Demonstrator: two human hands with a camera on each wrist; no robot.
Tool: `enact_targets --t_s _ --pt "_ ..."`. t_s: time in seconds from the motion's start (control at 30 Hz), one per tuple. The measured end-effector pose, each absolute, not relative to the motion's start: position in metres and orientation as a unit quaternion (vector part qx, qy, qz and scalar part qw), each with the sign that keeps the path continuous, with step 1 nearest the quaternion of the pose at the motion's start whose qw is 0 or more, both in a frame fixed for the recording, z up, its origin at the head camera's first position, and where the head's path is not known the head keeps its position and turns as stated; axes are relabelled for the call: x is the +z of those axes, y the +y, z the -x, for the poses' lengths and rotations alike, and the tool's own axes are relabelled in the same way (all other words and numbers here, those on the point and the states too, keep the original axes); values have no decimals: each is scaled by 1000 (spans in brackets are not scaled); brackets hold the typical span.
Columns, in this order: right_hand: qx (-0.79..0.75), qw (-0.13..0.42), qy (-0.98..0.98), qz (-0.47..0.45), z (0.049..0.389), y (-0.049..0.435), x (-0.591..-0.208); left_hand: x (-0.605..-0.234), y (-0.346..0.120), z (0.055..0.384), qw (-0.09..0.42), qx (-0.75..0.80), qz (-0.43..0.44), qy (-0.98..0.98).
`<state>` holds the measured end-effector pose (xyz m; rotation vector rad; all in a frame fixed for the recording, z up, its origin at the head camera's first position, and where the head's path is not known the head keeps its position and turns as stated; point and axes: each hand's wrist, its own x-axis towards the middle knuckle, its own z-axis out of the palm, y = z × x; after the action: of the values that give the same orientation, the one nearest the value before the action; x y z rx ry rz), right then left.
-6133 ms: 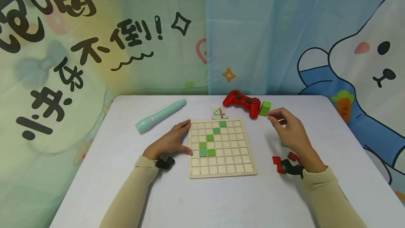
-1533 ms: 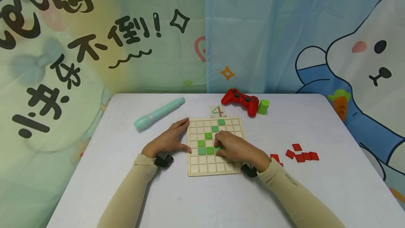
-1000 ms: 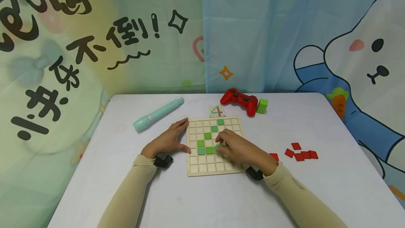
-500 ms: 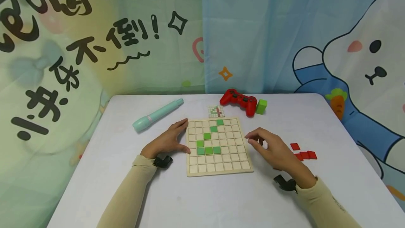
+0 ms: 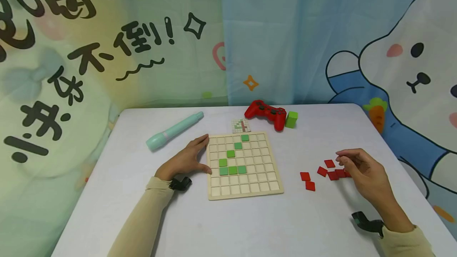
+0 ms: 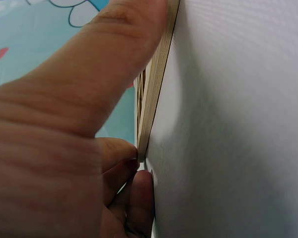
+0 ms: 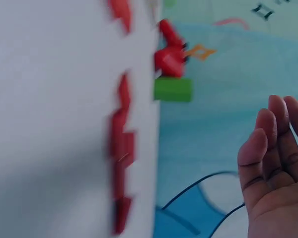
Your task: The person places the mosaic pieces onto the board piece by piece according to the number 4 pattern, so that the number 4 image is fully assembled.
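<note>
The fingers of the left hand (image 5: 185,160) are spread wide, forefinger and thumb against the left edge of the grid board (image 5: 254,178). Those of the right hand (image 5: 365,177) are loosely bent, with a narrow gap between forefinger and thumb, raised beside the red tiles (image 5: 310,186).

Nearest us, two beige sleeves (image 5: 143,217) are cut off by the head view's lower edge, and two black wrist units (image 5: 180,183) are strapped on. In the left wrist view the thumb hides part of the board's edge; the right wrist view is blurred.

We count seven red tiles on the white worktop (image 5: 228,229), right of the board, one partly covered by the right hand. On the board we count seven green tiles (image 5: 232,170) in two shades: four on a diagonal, three in a row below.

Beyond lie one teal tube (image 5: 175,131), one small card (image 5: 240,126) with a gridded pattern too fine for us to verify, one red game controller (image 5: 265,114) and, just beside it, one green block (image 5: 291,119).

Behind hangs the backdrop (image 5: 260,39); we read "不倒!" there, and its upper lettering is cut off.
</note>
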<state>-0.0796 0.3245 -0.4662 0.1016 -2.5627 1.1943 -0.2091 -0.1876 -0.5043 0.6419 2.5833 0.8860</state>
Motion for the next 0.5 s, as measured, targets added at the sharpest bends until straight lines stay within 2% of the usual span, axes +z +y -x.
enact_targets --t_s 0.37,0.5 --pt "376 173 -910 -26 78 350 -490 -503 -189 207 167 316 -224 907" --pt "358 160 -920 -6 75 361 -497 -503 -187 207 169 316 -231 905"
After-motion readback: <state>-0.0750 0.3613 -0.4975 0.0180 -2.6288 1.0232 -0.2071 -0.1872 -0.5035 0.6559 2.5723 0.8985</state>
